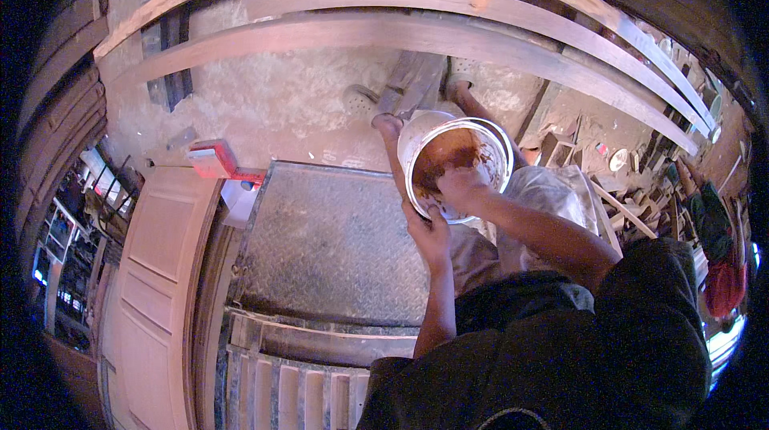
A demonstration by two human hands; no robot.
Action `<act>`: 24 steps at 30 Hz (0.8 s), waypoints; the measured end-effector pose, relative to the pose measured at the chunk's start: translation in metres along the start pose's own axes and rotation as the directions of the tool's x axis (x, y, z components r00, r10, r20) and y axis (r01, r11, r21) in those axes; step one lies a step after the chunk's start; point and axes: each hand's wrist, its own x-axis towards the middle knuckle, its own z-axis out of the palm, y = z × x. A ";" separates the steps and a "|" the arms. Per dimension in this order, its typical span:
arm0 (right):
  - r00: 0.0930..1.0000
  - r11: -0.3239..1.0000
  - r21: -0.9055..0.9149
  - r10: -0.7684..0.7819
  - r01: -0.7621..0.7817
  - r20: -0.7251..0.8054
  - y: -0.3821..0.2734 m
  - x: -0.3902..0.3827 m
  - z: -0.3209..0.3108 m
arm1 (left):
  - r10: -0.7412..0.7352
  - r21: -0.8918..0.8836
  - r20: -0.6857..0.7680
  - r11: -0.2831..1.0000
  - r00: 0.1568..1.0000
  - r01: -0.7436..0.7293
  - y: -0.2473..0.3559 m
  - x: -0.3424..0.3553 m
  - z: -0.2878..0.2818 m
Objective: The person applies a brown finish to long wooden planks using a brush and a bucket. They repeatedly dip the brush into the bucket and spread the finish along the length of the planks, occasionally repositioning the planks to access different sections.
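A white bucket (415, 127) is tilted toward me between my legs, its mouth facing up at me. Reddish-brown material (450, 146) coats the inside and smears the wall near the rim. My left hand (429, 231) grips the near left side of the rim, thumb over the edge. Inside the mouth is my right hand (463, 187), its fingers curled downward against the brown material. Whether those fingers pinch anything is hidden. The thin handle (506, 135) of the bucket hangs over on the right side.
Long wooden planks (360, 32) span the far side above the floor. To my left are a dusty dark board (336, 238), a panelled wooden door (156, 270) and a red box (212, 159). Wood scraps (649, 210) are piled at right, with another person (717, 230) beyond.
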 end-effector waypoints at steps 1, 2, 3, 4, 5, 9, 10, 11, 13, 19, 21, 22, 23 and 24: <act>0.999 0.999 0.039 -0.026 0.025 0.032 0.004 -0.005 -0.005 | -0.016 -0.016 0.004 1.000 1.000 0.016 0.002 -0.004 0.002; 0.998 1.000 0.012 -0.017 0.018 -0.055 0.007 -0.002 -0.005 | 0.001 0.009 0.010 1.000 1.000 -0.001 -0.002 -0.005 0.005; 0.990 1.000 -0.016 -0.011 0.009 -0.142 0.008 0.005 -0.006 | 0.018 0.033 0.015 0.999 1.000 -0.019 -0.008 -0.005 0.008; 0.973 0.999 -0.042 -0.006 -0.004 -0.232 0.008 0.009 -0.010 | 0.040 0.058 0.023 0.997 0.999 -0.041 -0.009 -0.004 0.011; 0.984 0.999 0.015 0.053 -0.051 -0.170 0.007 0.009 -0.012 | 0.062 0.073 0.024 0.995 0.998 -0.063 -0.009 -0.004 0.013; 0.987 0.992 0.089 0.098 -0.087 -0.125 0.006 -0.009 -0.014 | 0.059 0.054 0.029 0.997 0.998 -0.061 0.001 -0.005 0.020; 0.983 0.996 0.068 0.066 -0.055 -0.169 0.008 -0.020 -0.017 | 0.037 0.026 0.030 0.999 0.999 -0.038 0.008 -0.006 0.022; 0.976 0.999 0.045 0.034 -0.025 -0.213 0.011 -0.027 -0.020 | 0.019 0.021 0.038 1.000 0.999 -0.019 0.015 -0.008 0.024; 0.962 0.999 0.035 -0.003 0.012 -0.271 0.020 -0.033 -0.031 | -0.021 0.009 0.057 1.000 0.998 0.020 0.027 -0.012 0.025; 0.846 0.982 0.070 0.185 -0.174 -0.500 0.036 -0.031 -0.049 | 0.027 0.013 0.043 1.000 0.999 -0.027 0.018 -0.010 0.027; 0.842 0.971 0.101 0.239 -0.217 -0.483 0.042 -0.029 -0.052 | 0.112 0.100 0.014 0.989 0.994 -0.112 0.025 -0.011 0.029; 0.853 0.969 0.075 0.243 -0.235 -0.461 0.042 -0.027 -0.053 | 0.156 0.137 0.002 0.978 0.988 -0.155 0.028 -0.013 0.033; 0.864 0.966 0.050 0.248 -0.253 -0.439 0.044 -0.025 -0.055 | 0.121 0.043 -0.018 0.992 0.992 -0.121 0.027 -0.014 0.035; 0.942 0.972 0.146 0.215 -0.182 -0.257 0.048 -0.027 -0.056 | 0.083 -0.051 -0.035 0.995 0.996 -0.085 0.021 -0.014 0.036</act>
